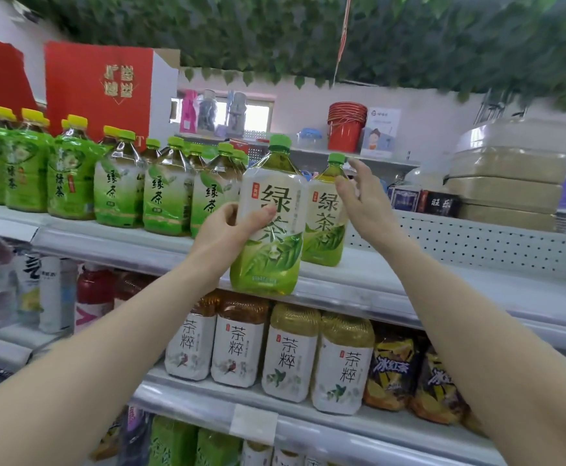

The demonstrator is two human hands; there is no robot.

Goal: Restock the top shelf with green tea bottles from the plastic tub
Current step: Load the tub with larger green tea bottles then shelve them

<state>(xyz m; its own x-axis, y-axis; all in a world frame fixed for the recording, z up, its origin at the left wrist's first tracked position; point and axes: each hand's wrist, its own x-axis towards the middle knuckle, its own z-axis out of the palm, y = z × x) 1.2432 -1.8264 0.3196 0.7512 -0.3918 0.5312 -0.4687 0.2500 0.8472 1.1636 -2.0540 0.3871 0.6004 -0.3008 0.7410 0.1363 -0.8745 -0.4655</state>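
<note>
My left hand [232, 227] grips a large green tea bottle [269, 243] with a green cap and a white-and-green label, its base at the front edge of the top shelf [409, 274]. Just behind it to the right a second green tea bottle [325, 223] stands on that shelf. My right hand [364, 200] is beside its neck and shoulder, fingers spread, touching or just off it. A row of several green tea bottles [167, 200] fills the shelf to the left. The plastic tub is out of view.
Bare white shelf with a perforated back panel [476, 240] runs to the right. Red gift boxes [100, 92] stand behind the left bottles. Stacked containers [506, 176] sit at the far right. The shelf below holds white-labelled tea bottles [288, 354] and yellow-black ones [392, 371].
</note>
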